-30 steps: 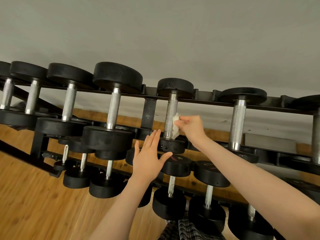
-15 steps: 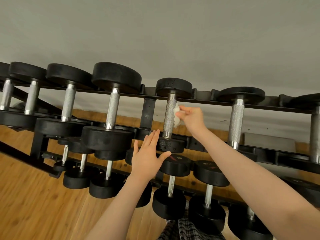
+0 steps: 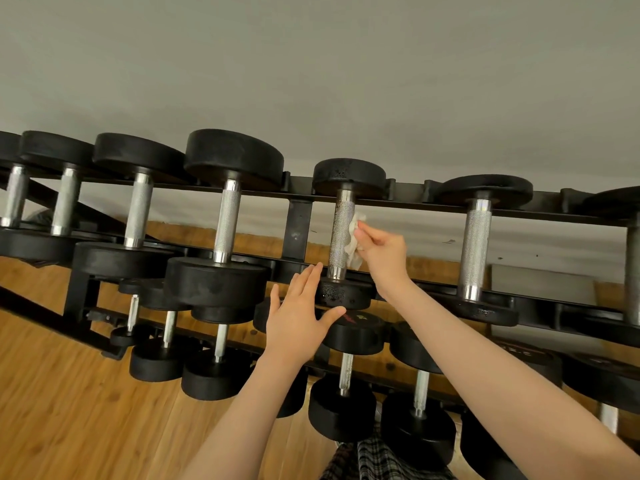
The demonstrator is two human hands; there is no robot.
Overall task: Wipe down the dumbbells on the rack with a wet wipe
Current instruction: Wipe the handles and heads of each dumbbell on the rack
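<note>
Both forearms are bare up to the edge of the picture, with no sleeve, watch, bracelet or glove on either. The left hand (image 3: 298, 323) carries no ring on any visible finger, and the right hand (image 3: 382, 252) shows none either. At the bottom edge, between the arms, a strip of the person's plaid garment (image 3: 377, 460) shows, dark checks crossed by pale lines.

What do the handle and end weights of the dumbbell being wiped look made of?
Handle: bright metal, likely chromed steel, with fine crosshatched knurling that glints. End weights: matte black, probably rubber-coated; the surface looks dull and speckled. Wipe: thin white crumpled fabric or paper.
</note>
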